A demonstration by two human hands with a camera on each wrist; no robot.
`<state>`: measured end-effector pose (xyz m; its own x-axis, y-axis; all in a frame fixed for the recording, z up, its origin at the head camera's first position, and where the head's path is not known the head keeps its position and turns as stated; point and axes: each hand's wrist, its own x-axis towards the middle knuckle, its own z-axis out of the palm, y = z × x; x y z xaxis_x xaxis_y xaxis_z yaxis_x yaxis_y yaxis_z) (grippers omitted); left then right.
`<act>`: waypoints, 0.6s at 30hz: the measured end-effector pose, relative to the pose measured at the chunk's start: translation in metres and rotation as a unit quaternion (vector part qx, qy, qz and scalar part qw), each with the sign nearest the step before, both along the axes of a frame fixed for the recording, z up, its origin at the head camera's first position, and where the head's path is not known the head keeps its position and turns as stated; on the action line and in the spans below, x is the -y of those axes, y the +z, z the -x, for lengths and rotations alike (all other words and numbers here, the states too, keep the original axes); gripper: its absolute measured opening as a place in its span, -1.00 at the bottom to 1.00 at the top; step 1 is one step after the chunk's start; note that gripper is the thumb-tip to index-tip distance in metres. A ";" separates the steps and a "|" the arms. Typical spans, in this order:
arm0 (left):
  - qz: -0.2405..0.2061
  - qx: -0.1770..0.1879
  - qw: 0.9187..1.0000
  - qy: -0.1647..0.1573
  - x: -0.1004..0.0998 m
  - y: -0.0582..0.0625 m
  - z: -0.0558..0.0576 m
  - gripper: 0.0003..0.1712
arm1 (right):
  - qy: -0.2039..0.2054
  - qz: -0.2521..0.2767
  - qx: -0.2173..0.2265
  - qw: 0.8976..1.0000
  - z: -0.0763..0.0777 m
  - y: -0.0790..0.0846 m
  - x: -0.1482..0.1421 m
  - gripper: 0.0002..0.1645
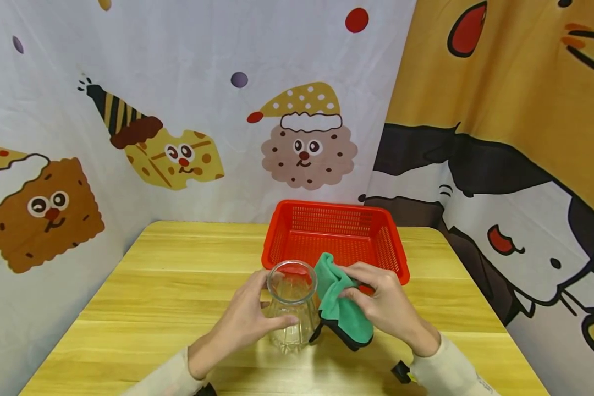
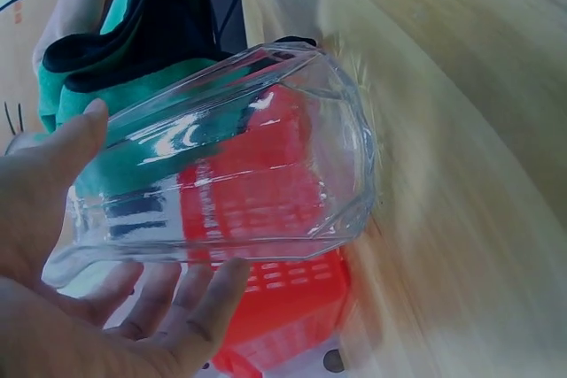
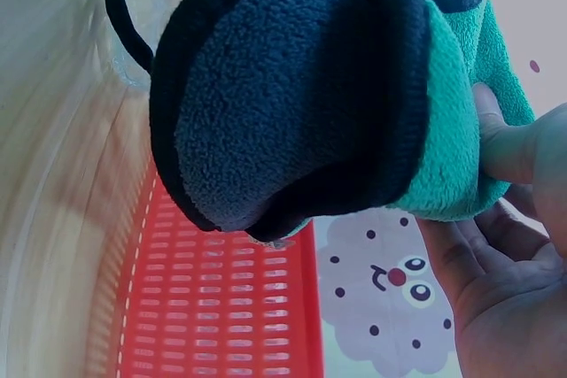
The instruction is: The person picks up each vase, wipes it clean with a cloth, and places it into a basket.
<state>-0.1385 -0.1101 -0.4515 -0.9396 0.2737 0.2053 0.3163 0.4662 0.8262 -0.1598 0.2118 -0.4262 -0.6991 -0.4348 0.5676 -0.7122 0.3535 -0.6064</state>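
In the head view a clear glass jar [image 1: 303, 325] with a rounded rim stands near the middle of the table, its body faceted and widening downward. My left hand [image 1: 245, 314] grips it from the left, thumb on the near side; the left wrist view has the fingers on the opposite side of the glass [image 2: 275, 165]. Just right of the jar, my right hand [image 1: 383, 300] pinches a green cloth [image 1: 351, 319] between thumb and fingers. The cloth hangs folded, with black edging and a dark grey inner side [image 3: 257, 95] that the right wrist view shows. Its lower edge comes close beside the jar.
Behind both hands sits a red plastic basket [image 1: 337, 206] with slotted walls, toward the back right of the wooden table [image 1: 188, 286]. Cartoon-printed curtains [image 1: 203, 66] hang along the back and sides. A small black piece [image 1: 401, 372] shows near the right sleeve.
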 end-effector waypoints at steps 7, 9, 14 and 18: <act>-0.031 0.016 0.999 -0.009 0.000 -0.001 -0.001 -0.02 | -0.001 0.000 0.000 1.000 -0.001 -0.002 -0.001 -0.36; -0.040 0.019 0.999 -0.016 0.001 0.000 -0.002 -0.05 | -0.002 -0.001 -0.001 1.000 -0.001 -0.002 -0.001 -0.36; -0.050 0.017 0.998 -0.034 0.007 0.002 -0.002 -0.14 | -0.003 -0.002 0.002 1.000 -0.001 -0.002 -0.002 -0.38; -0.052 0.017 0.997 -0.048 0.012 0.002 -0.001 -0.18 | -0.007 -0.004 0.008 1.000 -0.002 -0.003 -0.003 -0.37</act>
<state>-0.1379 -0.1221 -0.4494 -0.9172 0.3406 0.2066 0.3266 0.3462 0.8795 -0.1578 0.2146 -0.4291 -0.7134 -0.4300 0.5533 -0.6981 0.3677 -0.6143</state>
